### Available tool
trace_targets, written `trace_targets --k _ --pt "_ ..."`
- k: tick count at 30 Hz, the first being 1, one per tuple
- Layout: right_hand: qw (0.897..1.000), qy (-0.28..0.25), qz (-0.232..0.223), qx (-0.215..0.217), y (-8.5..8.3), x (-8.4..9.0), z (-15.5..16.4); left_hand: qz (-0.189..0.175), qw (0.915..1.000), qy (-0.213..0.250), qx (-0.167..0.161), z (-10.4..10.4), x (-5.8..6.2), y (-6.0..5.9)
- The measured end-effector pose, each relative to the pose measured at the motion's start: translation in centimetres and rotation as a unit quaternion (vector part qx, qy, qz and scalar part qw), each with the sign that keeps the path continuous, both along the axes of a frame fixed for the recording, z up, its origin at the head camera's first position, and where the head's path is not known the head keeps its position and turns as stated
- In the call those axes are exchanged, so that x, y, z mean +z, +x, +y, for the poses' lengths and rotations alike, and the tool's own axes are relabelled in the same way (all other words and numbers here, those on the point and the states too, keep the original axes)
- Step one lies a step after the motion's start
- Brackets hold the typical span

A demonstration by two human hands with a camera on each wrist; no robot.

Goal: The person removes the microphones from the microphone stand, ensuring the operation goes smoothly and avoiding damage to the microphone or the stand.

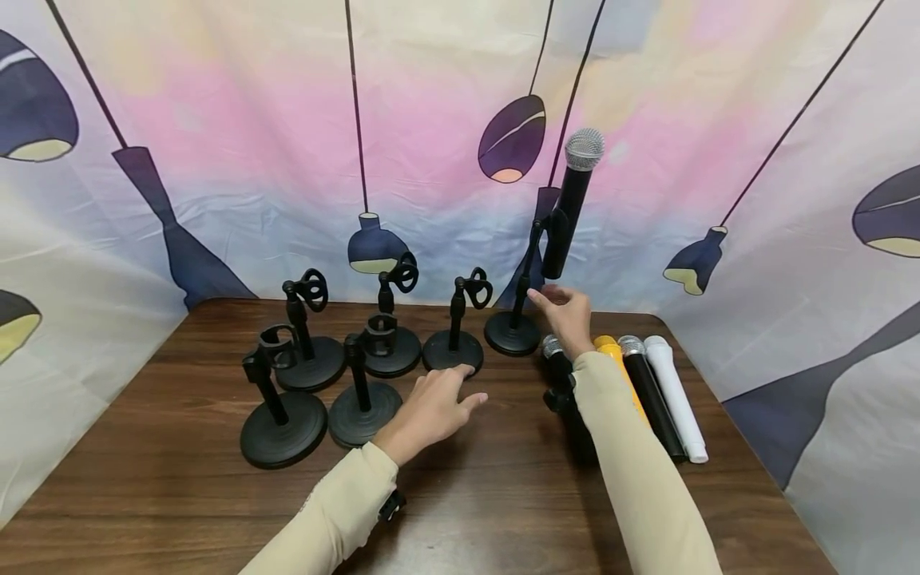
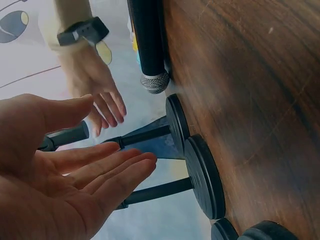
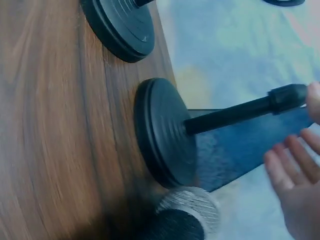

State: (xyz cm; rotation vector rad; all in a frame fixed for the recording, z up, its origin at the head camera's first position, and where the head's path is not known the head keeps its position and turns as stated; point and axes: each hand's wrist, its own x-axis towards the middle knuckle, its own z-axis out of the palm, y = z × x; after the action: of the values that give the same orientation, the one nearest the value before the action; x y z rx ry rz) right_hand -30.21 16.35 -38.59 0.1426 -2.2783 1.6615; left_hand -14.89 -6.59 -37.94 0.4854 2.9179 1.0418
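Observation:
A black microphone with a silver mesh head (image 1: 568, 204) sits tilted in the clip of a small desk stand (image 1: 513, 331) at the back. Beside that stand's pole, just below the microphone, is my right hand (image 1: 568, 315); in the right wrist view its fingers (image 3: 292, 162) are loosely bent and hold nothing, the thumb close to the pole's collar. My left hand (image 1: 434, 403) hovers over the table, its fingers (image 2: 117, 172) extended and holding nothing. It is nearest the base of another black stand (image 1: 453, 349) with an unfilled ring clip.
Several more black stands, such as one at the front left (image 1: 283, 431), stand at left. Along the right lie a yellow microphone (image 1: 609, 349), a black one (image 1: 654, 403), a white one (image 1: 676, 399), and another black one (image 1: 557, 363) partly under my right sleeve. A patterned cloth (image 1: 431, 120) hangs behind the table.

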Motion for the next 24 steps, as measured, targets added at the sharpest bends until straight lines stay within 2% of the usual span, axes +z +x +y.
trace_targets --k 3,7,11,18,24 --pt "0.997 -0.074 0.01 0.008 -0.7 -0.7 -0.6 0.0 1.0 -0.001 -0.004 0.0 -0.2 0.0" --pt "0.985 -0.174 0.012 0.017 -1.4 -1.3 -1.6 -0.005 0.9999 -0.003 -0.011 0.0 -0.3 0.1" --pt "0.975 -0.221 0.014 0.029 -1.9 -1.7 -2.6 -0.01 0.9999 -0.003 -0.011 0.1 -0.3 0.2" --pt "0.987 -0.162 -0.003 -0.004 -2.0 -2.3 -3.1 -0.022 0.9996 -0.002 -0.016 0.2 -0.4 0.3" --pt "0.993 -0.116 -0.025 -0.002 -2.4 -2.1 -2.9 -0.021 0.9996 -0.001 -0.019 0.1 -0.5 0.2"
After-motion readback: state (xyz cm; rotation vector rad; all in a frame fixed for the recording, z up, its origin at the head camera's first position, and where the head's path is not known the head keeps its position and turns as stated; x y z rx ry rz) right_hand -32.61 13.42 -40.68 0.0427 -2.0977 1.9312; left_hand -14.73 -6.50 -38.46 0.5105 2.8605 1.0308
